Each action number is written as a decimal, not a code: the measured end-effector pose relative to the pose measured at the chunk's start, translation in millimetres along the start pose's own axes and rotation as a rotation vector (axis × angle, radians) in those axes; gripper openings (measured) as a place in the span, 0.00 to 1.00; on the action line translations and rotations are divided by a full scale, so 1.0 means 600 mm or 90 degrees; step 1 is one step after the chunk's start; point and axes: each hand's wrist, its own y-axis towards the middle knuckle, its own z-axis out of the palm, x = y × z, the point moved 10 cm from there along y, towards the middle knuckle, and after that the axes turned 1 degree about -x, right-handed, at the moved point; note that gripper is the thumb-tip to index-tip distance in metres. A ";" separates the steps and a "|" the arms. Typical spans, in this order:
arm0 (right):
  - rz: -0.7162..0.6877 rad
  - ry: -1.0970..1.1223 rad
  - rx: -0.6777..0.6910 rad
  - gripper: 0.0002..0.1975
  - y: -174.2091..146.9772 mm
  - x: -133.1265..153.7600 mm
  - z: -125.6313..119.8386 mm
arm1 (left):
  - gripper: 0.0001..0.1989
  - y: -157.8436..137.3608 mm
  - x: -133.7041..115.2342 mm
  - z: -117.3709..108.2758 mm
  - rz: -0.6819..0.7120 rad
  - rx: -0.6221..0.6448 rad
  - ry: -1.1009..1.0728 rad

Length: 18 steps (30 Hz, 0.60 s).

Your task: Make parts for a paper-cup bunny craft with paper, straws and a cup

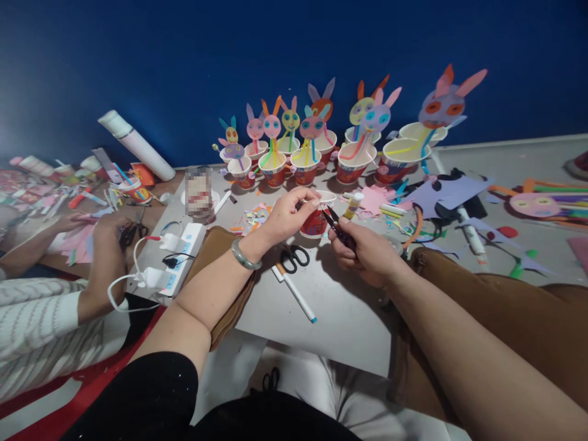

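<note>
My left hand, with a bangle on its wrist, is held at the near left side of a red and white paper cup. Its thumb and fingertips are pinched together over the cup's rim; anything between them is too small to make out. In my right hand is a dark two-jawed tool like pliers, fingers wrapped round its handles. The tool's pointed jaws stand slightly apart, in front of the cup's right side. Below the cup lie black-handled scissors and a white marker.
Paper cups with paper rabbit heads line the blue wall. A glue stick, paper scraps and a purple sheet lie rightward. Leftward is a white power strip with cables. A co-worker's hands handle pink paper at far left.
</note>
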 end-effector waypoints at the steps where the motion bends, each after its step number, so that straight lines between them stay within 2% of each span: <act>1: 0.000 0.006 -0.002 0.18 0.000 0.000 0.000 | 0.11 0.000 0.001 0.001 -0.002 0.001 -0.002; 10: 0.024 0.065 -0.036 0.15 -0.004 0.001 -0.002 | 0.11 -0.001 0.004 0.004 -0.002 -0.003 -0.011; 18: 0.008 0.063 -0.036 0.16 -0.004 0.006 -0.001 | 0.12 -0.001 0.006 0.007 -0.007 -0.001 -0.015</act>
